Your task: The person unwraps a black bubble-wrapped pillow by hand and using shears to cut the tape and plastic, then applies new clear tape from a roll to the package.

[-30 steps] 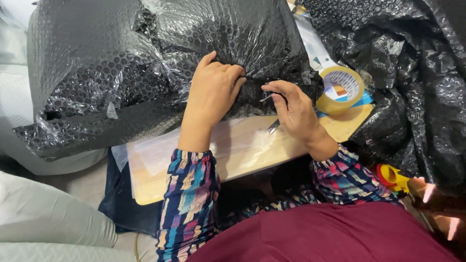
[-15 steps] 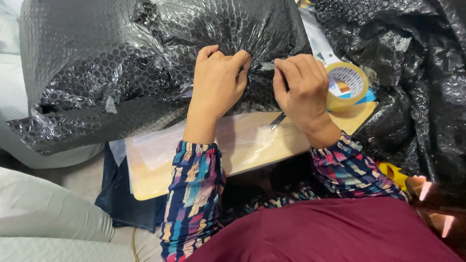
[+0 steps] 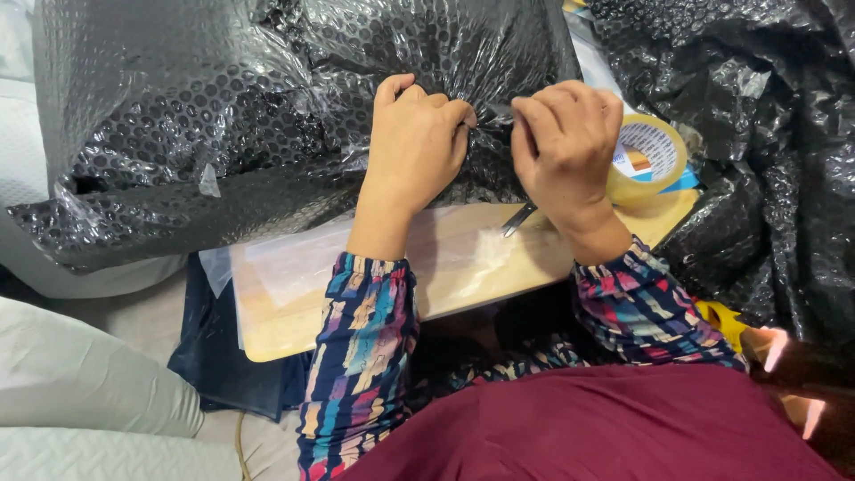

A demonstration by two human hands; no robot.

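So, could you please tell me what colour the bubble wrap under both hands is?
Glossy black bubble wrap, seen best in the head view.

Black bubble wrap [image 3: 223,116], multicoloured patterned sleeves [image 3: 361,356], maroon top [image 3: 606,428], pale wooden board [image 3: 463,258]

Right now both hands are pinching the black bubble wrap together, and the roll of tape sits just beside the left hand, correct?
Not quite. In the head view the roll of tape sits beside the right hand, not the left hand. Both hands do pinch the black bubble wrap together.
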